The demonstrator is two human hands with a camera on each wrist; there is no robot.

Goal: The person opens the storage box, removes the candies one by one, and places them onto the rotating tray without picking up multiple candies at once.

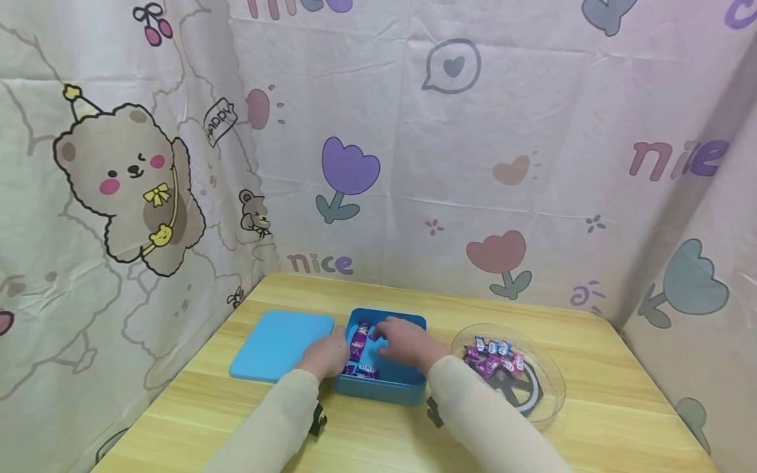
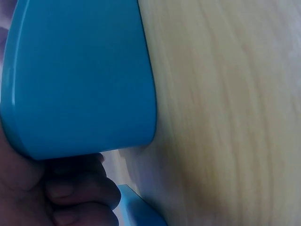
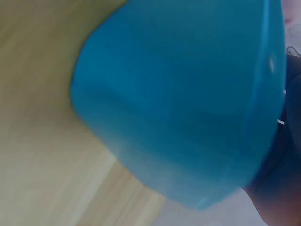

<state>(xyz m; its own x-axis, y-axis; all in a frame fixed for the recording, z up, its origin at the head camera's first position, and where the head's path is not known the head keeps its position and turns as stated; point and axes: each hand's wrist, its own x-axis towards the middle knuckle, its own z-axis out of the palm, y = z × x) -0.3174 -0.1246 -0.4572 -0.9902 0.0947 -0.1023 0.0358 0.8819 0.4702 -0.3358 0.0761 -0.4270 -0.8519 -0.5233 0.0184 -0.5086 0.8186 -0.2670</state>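
Observation:
A blue rectangular box (image 1: 381,393) stands uncovered on the wooden table. My left hand (image 1: 326,355) grips its left side, and in the left wrist view the curled fingers (image 2: 84,188) lie against the outside wall. Inside the box, purple-wrapped candies (image 1: 358,343) form a column along the left, with more candies (image 1: 362,372) at the front left. My right hand (image 1: 408,341) reaches in over the right side, its fingertips pinching a small purple candy (image 1: 374,335), mostly hidden by the fingers. The right wrist view shows mainly the blurred outer wall of the box.
A light blue lid (image 1: 280,345) lies flat left of the box. To the right, a clear round tray (image 1: 558,378) holds several purple, blue and pink wrapped candies (image 1: 491,358) and a dark object with a pale curved edge (image 1: 532,387). A printed curtain (image 1: 402,249) hangs behind the table.

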